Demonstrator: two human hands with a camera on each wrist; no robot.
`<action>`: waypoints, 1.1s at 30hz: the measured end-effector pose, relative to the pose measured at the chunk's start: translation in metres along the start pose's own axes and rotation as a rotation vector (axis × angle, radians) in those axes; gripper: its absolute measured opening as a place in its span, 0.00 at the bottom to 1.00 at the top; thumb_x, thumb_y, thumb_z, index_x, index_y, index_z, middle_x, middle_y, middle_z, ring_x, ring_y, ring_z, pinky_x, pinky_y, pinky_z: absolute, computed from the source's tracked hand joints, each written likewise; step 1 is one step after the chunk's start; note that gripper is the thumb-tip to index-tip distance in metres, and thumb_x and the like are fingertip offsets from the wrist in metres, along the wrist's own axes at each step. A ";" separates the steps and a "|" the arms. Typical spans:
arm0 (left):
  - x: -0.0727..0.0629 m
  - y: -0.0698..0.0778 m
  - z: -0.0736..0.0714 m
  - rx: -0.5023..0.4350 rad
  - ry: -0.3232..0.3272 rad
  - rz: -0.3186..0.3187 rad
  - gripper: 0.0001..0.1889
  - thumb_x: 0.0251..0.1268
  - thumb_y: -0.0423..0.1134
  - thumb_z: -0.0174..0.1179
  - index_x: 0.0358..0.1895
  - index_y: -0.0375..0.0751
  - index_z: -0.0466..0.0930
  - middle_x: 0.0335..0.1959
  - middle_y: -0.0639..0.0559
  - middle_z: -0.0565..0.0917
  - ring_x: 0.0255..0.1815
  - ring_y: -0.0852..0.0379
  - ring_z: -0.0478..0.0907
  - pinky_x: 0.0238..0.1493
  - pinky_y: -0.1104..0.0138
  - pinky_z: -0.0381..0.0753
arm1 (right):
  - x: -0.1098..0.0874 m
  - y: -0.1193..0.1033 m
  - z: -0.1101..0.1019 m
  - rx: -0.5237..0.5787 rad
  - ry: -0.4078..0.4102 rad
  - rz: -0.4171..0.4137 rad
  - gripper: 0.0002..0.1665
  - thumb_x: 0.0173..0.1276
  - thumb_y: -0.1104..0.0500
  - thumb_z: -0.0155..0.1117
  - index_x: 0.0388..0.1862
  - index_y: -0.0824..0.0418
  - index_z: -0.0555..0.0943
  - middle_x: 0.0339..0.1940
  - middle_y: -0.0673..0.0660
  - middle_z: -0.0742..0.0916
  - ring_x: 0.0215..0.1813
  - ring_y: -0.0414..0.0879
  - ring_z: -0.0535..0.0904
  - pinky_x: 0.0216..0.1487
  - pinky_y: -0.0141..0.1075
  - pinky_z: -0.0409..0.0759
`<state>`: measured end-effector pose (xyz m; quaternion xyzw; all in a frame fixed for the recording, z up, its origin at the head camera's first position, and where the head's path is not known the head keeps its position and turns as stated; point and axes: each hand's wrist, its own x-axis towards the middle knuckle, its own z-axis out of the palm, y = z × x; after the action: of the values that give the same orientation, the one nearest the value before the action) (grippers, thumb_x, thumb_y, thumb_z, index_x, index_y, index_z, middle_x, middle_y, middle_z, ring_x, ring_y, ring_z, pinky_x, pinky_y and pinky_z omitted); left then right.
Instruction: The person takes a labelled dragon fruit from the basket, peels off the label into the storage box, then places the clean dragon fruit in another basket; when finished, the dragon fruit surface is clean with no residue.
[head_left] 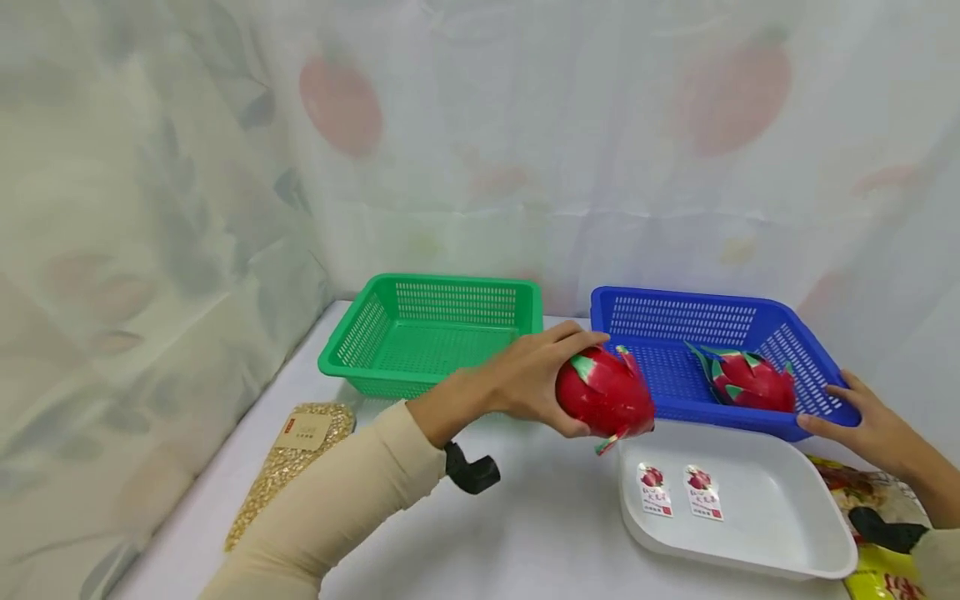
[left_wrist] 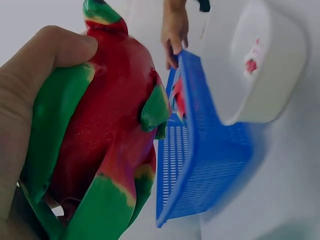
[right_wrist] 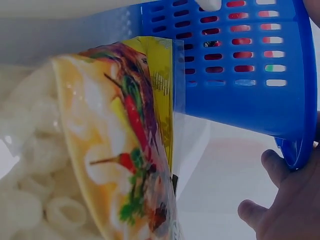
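My left hand (head_left: 534,382) grips a red dragon fruit (head_left: 609,393) with green-tipped scales, held up between the two baskets. The left wrist view shows my thumb (left_wrist: 70,46) pressed along the side of this dragon fruit (left_wrist: 117,82). At the right, my right hand (head_left: 873,429) holds the near right corner of a blue basket (head_left: 813,346), thumb and fingers about its rim. Inside that basket lies another dragon fruit (head_left: 753,382), against its right end.
A green basket (head_left: 431,383) stands at the left back. In front of the blue basket sits a white tray (head_left: 780,500) with two dragon fruit stickers (head_left: 703,493) in it. A bag of grain (head_left: 300,450) lies at left, colourful food packets (head_left: 877,496) at right.
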<state>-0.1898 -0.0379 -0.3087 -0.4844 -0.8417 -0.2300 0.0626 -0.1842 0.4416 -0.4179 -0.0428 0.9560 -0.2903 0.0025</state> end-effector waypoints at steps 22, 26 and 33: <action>0.145 -0.028 0.043 -0.035 -0.355 -0.272 0.50 0.45 0.51 0.74 0.75 0.55 0.58 0.61 0.58 0.69 0.57 0.63 0.63 0.38 0.77 0.75 | -0.005 0.002 0.002 -0.023 -0.013 -0.008 0.59 0.66 0.43 0.60 0.70 0.82 0.39 0.69 0.83 0.38 0.55 0.88 0.54 0.39 0.71 0.66; 0.150 -0.031 0.058 -0.005 -0.392 -0.305 0.51 0.45 0.51 0.75 0.75 0.56 0.57 0.60 0.58 0.69 0.58 0.64 0.63 0.38 0.77 0.75 | -0.002 0.000 0.006 -0.008 -0.026 -0.029 0.59 0.65 0.44 0.61 0.71 0.81 0.40 0.69 0.83 0.40 0.54 0.87 0.57 0.39 0.69 0.69; 0.165 -0.033 0.076 0.020 -0.423 -0.324 0.51 0.45 0.48 0.76 0.75 0.57 0.57 0.64 0.59 0.67 0.60 0.63 0.61 0.41 0.75 0.76 | -0.001 0.000 0.003 0.002 -0.002 -0.015 0.58 0.67 0.44 0.60 0.71 0.81 0.39 0.69 0.82 0.39 0.53 0.87 0.57 0.39 0.69 0.69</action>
<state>-0.2955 0.1120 -0.3324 -0.3800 -0.9049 -0.1223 -0.1475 -0.1836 0.4402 -0.4202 -0.0500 0.9554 -0.2911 0.0014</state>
